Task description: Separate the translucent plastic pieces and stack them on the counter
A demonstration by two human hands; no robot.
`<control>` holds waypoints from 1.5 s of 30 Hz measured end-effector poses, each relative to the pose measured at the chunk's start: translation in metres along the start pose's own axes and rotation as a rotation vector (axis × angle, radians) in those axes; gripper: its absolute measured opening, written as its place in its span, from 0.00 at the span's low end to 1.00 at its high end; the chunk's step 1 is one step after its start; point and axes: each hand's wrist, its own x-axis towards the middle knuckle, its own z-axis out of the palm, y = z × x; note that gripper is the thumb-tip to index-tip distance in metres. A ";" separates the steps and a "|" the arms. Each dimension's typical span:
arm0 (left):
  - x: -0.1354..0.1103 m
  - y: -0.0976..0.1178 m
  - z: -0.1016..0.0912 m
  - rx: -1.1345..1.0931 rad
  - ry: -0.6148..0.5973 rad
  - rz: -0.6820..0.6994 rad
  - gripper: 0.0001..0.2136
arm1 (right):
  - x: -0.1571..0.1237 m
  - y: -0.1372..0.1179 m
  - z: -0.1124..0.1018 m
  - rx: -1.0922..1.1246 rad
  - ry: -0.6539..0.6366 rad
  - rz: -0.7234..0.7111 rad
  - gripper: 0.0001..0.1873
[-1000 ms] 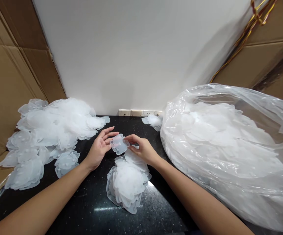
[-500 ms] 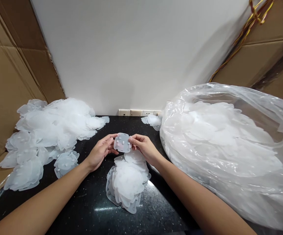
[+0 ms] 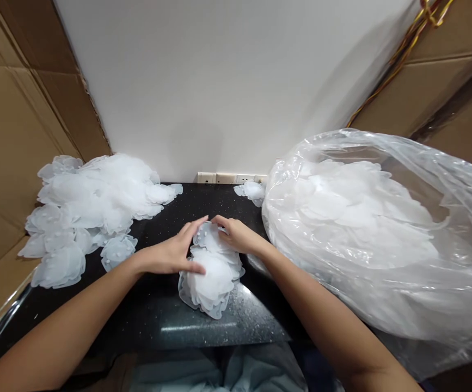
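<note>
A pile of thin, translucent white plastic sheets (image 3: 211, 275) with rounded, notched edges lies on the black counter in front of me. At its far end is one sheet with small raised bumps (image 3: 206, 235), between my two hands. My left hand (image 3: 178, 250) is open along the pile's left side, its thumb stretched over the top sheets and its fingers reaching to the bumped sheet. My right hand (image 3: 236, 235) is at the right of that sheet, index finger and thumb apart; its other fingers are partly hidden.
A large heap of similar sheets (image 3: 100, 190) lies at the left, with a small stack (image 3: 118, 250) beside it. At the right stands a clear plastic bag (image 3: 382, 305) full of sheets. A few sheets (image 3: 252, 190) lie near the wall sockets (image 3: 225, 178). Cardboard (image 3: 2, 136) flanks the counter.
The sheet held up between both hands has come down onto the far end of the pile. My hands have opened around it. The camera view has tilted down slightly.
</note>
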 end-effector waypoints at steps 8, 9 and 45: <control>-0.045 -0.004 0.070 0.615 0.112 -0.032 0.49 | -0.036 -0.020 -0.008 -0.066 -0.287 -0.146 0.55; -0.043 -0.010 0.073 0.606 0.159 0.004 0.50 | -0.040 -0.024 -0.006 -0.065 -0.292 -0.139 0.60; 0.232 0.175 0.065 0.209 0.363 -0.078 0.33 | -0.081 0.025 -0.284 -0.758 0.184 0.658 0.30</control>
